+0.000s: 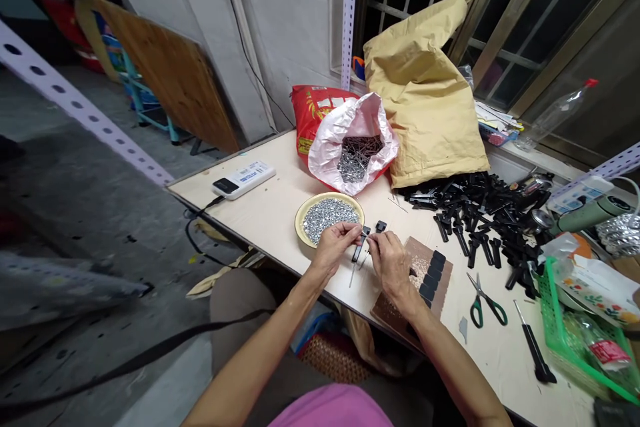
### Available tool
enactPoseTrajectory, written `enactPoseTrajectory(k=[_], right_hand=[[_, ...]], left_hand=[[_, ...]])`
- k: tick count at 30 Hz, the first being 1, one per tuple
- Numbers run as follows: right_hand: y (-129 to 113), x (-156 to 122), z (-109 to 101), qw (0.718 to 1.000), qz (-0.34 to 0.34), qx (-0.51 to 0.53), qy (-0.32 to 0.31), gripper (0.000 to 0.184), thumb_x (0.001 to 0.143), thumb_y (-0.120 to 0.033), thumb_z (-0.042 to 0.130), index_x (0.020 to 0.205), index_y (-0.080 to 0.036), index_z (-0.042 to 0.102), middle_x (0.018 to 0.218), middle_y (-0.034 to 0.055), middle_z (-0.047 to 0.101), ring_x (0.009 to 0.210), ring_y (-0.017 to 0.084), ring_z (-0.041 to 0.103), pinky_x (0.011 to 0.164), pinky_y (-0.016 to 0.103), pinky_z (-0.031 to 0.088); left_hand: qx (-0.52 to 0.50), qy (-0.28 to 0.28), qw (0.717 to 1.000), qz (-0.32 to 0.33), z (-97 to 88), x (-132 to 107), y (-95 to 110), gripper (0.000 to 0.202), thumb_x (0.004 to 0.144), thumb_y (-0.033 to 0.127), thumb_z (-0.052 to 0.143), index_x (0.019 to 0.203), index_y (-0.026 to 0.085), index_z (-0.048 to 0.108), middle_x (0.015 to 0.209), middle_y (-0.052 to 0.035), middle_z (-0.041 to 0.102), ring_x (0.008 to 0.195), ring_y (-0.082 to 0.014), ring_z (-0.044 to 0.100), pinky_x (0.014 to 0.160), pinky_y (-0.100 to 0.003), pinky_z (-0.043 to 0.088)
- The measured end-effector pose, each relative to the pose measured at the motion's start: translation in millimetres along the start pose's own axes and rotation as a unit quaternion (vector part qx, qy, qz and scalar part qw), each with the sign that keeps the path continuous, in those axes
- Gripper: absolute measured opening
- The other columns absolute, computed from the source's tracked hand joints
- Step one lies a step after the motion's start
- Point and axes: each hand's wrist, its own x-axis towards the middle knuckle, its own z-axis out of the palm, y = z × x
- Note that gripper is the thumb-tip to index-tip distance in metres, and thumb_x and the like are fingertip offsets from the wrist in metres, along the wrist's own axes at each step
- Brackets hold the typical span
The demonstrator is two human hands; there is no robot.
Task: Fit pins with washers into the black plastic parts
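Note:
My left hand [336,245] pinches the top of a small black plastic part [359,247] just in front of a yellow dish [302,213] filled with small silver nuts. My right hand [391,261] meets it from the right, fingers closed on the same part and on a long thin nail [353,273] that hangs down from it. A second black part [381,226] lies just behind my fingers. Under my right wrist is a brown perforated board [421,265] with a row of black parts set in it.
A white-lined bag of long nails [356,143] and a brown paper sack [425,93] stand behind. A heap of black plastic parts [475,213] lies right. Green scissors [483,303], a black-handled tool [535,350], a green basket [560,320] and a white power bank [243,179] also sit on the table.

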Motion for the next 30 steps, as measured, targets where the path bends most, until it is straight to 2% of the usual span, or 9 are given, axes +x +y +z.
enactPoseTrajectory(k=[7, 10, 13, 15, 18, 21, 23, 27, 30], right_hand=[[-0.2, -5.1, -1.5, 0.998, 0.041, 0.048, -0.014, 0.02, 0.095, -0.024, 0.042, 0.092, -0.019, 0.061, 0.083, 0.0044, 0.066, 0.074, 0.015, 0.062, 0.064, 0.023, 0.043], [0.4, -5.6, -3.7, 0.996, 0.059, 0.054, -0.032, 0.021, 0.095, -0.025, 0.042, 0.088, -0.019, 0.061, 0.082, 0.0048, 0.066, 0.073, 0.016, 0.063, 0.061, 0.024, 0.043], [1.4, -5.7, -5.0, 0.99, 0.078, 0.105, -0.05, 0.022, 0.095, -0.025, 0.041, 0.087, -0.02, 0.06, 0.078, 0.0026, 0.066, 0.069, 0.015, 0.062, 0.059, 0.023, 0.043], [2.1, -6.1, -4.3, 0.988, 0.078, 0.132, -0.037, 0.018, 0.094, -0.026, 0.043, 0.091, -0.02, 0.059, 0.082, 0.0026, 0.065, 0.072, 0.015, 0.062, 0.061, 0.024, 0.045], [2.5, -7.6, -1.6, 0.992, 0.064, 0.106, -0.009, 0.017, 0.093, -0.027, 0.044, 0.091, -0.02, 0.06, 0.086, 0.0055, 0.063, 0.076, 0.017, 0.062, 0.062, 0.025, 0.046], [1.2, -8.4, -0.9, 0.995, 0.066, 0.074, -0.024, 0.023, 0.095, -0.026, 0.04, 0.087, -0.02, 0.061, 0.081, 0.0056, 0.063, 0.069, 0.016, 0.06, 0.058, 0.025, 0.043], [-0.1, -7.8, -2.6, 0.992, 0.071, 0.095, -0.035, 0.023, 0.095, -0.025, 0.039, 0.089, -0.02, 0.06, 0.08, 0.0044, 0.063, 0.069, 0.016, 0.06, 0.059, 0.024, 0.044], [-0.6, -7.2, -7.1, 0.988, 0.075, 0.137, -0.019, 0.016, 0.092, -0.026, 0.045, 0.097, -0.018, 0.058, 0.09, 0.007, 0.062, 0.079, 0.018, 0.061, 0.066, 0.026, 0.047], [0.1, -9.0, -7.6, 0.989, 0.076, 0.124, -0.025, 0.016, 0.092, -0.024, 0.044, 0.091, -0.019, 0.059, 0.088, 0.0067, 0.063, 0.077, 0.018, 0.061, 0.066, 0.027, 0.046]], left_hand=[[0.027, -0.012, 0.999, 0.028, 4.8, -0.8, -4.3, 0.036, 0.049, 0.038, 0.083, 0.066, 0.012, 0.066, 0.054, 0.0029, 0.059, 0.051, -0.0082, 0.053, 0.056, -0.023, 0.047], [0.037, -0.019, 0.999, 0.029, 4.9, -1.6, -5.8, 0.035, 0.05, 0.038, 0.083, 0.067, 0.013, 0.066, 0.055, 0.0027, 0.06, 0.051, -0.0085, 0.053, 0.056, -0.024, 0.047], [0.042, -0.025, 0.998, 0.028, 4.7, -2.3, -6.1, 0.034, 0.051, 0.038, 0.082, 0.067, 0.013, 0.066, 0.054, 0.0027, 0.059, 0.05, -0.0083, 0.053, 0.055, -0.024, 0.047], [0.041, -0.025, 0.999, 0.025, 4.8, -2.5, -5.9, 0.033, 0.051, 0.037, 0.082, 0.066, 0.013, 0.066, 0.054, 0.0028, 0.059, 0.049, -0.0079, 0.053, 0.055, -0.023, 0.046], [0.037, -0.021, 0.999, 0.023, 5.5, -2.7, -5.2, 0.033, 0.05, 0.037, 0.083, 0.066, 0.013, 0.066, 0.054, 0.0025, 0.06, 0.049, -0.0079, 0.053, 0.054, -0.023, 0.046], [0.037, -0.022, 0.999, 0.024, 6.4, -2.7, -4.0, 0.033, 0.05, 0.037, 0.083, 0.066, 0.013, 0.066, 0.054, 0.0023, 0.059, 0.049, -0.0084, 0.052, 0.056, -0.024, 0.046], [0.039, -0.025, 0.999, 0.025, 6.3, -2.7, -2.7, 0.033, 0.05, 0.036, 0.083, 0.066, 0.013, 0.067, 0.054, 0.0023, 0.059, 0.05, -0.0086, 0.053, 0.056, -0.024, 0.046], [0.039, -0.021, 0.999, 0.027, 4.7, -2.5, -1.2, 0.031, 0.051, 0.035, 0.083, 0.067, 0.013, 0.067, 0.054, 0.0021, 0.06, 0.051, -0.0084, 0.053, 0.055, -0.023, 0.045], [0.028, -0.015, 0.999, 0.02, 4.8, -2.7, -2.0, 0.033, 0.048, 0.034, 0.084, 0.066, 0.012, 0.067, 0.054, 0.0025, 0.06, 0.049, -0.0077, 0.052, 0.054, -0.023, 0.044]])
